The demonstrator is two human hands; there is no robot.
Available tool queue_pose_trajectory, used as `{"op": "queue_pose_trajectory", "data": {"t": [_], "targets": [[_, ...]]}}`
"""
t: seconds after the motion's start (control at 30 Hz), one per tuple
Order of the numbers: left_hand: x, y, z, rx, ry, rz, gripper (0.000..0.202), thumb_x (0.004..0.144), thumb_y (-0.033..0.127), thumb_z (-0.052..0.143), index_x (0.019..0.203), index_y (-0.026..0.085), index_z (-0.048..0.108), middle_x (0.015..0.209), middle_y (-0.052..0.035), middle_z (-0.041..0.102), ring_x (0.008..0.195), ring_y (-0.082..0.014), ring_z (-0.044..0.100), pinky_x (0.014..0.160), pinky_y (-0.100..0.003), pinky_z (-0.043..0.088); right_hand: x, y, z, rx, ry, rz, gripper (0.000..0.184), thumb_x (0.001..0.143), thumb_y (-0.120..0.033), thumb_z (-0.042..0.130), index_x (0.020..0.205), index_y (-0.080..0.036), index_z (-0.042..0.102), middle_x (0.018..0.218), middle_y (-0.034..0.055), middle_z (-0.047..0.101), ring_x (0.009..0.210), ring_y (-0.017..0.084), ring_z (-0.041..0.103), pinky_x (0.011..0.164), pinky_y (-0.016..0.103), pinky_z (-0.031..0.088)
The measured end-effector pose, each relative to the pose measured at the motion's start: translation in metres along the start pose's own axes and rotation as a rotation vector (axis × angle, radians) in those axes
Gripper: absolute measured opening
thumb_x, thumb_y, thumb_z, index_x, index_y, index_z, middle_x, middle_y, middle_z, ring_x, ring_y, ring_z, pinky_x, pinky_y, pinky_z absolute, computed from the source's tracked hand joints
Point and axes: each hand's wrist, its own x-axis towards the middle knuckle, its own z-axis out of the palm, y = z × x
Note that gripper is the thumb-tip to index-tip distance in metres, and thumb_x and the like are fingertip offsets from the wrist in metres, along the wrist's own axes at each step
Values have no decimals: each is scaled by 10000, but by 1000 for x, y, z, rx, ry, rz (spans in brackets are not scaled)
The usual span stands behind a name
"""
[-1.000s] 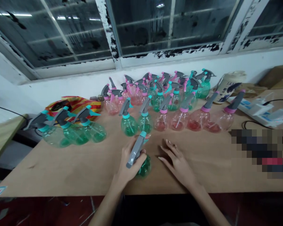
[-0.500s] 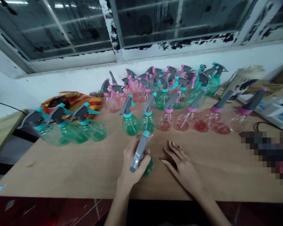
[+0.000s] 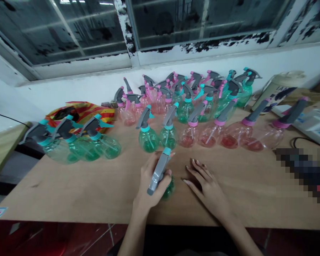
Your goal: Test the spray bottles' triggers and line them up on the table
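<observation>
My left hand point(image 3: 149, 183) is wrapped round a green spray bottle point(image 3: 167, 190) that stands on the wooden table point(image 3: 82, 192), its grey trigger head point(image 3: 158, 172) pointing toward me. Just to the right, my right hand point(image 3: 206, 186) lies flat on the table, fingers stretched out, holding nothing. Directly behind my hands stand two green spray bottles point(image 3: 148, 137), and a row of pink spray bottles point(image 3: 216, 133) runs off to the right.
Three green bottles point(image 3: 82, 145) stand at the left by a red and yellow striped bag point(image 3: 81, 112). Several more pink and green bottles point(image 3: 186, 94) crowd the back by the white wall under the window. A jug point(image 3: 278, 90) and a white power strip point(image 3: 313, 122) sit at the right.
Both hands stay almost where they were, the left still on the green bottle. The camera has tilted slightly, shifting the whole scene a little.
</observation>
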Motion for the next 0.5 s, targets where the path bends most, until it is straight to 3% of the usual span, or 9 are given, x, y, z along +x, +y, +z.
{"op": "queue_pose_trajectory", "data": {"t": [0.17,0.5], "targets": [[-2,-1,2,-6,4,-12,388,820,158,548,1182,277,620,1173,-56,683,1075,-254,640,948,-425,501,0,-1,-1,38,20,17,459,959,-451,468,1342,-212,556,1457,112,500,1369,281,430,1126,549,351],[-2,7,2,27,35,-65,396,841,173,537,1224,265,581,1211,-64,667,1132,-244,628,976,-403,485,0,0,-2,21,4,3,454,958,-441,481,1317,-178,575,1456,129,498,1374,276,423,1130,538,352]]}}
